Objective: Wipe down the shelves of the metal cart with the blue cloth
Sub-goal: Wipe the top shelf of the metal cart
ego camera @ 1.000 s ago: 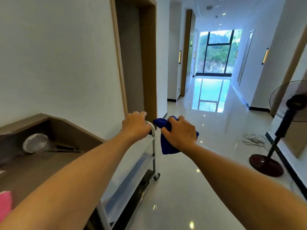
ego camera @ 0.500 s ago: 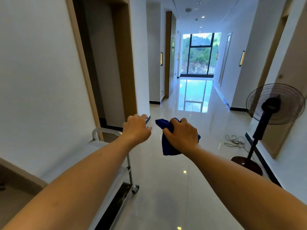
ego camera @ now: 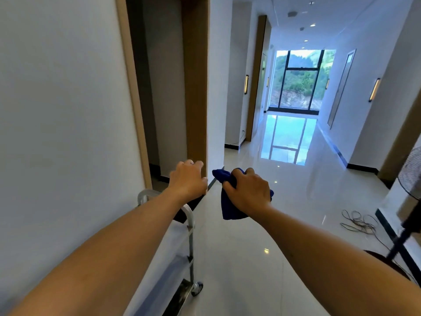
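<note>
Right hand (ego camera: 248,191) grips blue cloth (ego camera: 230,206) hanging lengthwise downward, seemingly bunched.

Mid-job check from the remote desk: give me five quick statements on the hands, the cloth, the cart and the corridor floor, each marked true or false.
1. The right hand grips the crumpled blue cloth. True.
2. The blue cloth is pressed flat on a shelf of the silver metal cart. False: it is held in the air over the glossy white floor, right of the cart.
3. The left hand holds a spray bottle. False: it holds no bottle; it is above the cart's far end.
4. A loose dark cable lies on the floor to the right. True.
5. The black standing fan is on the left, beside the cart. False: it stands at the right edge.
</note>
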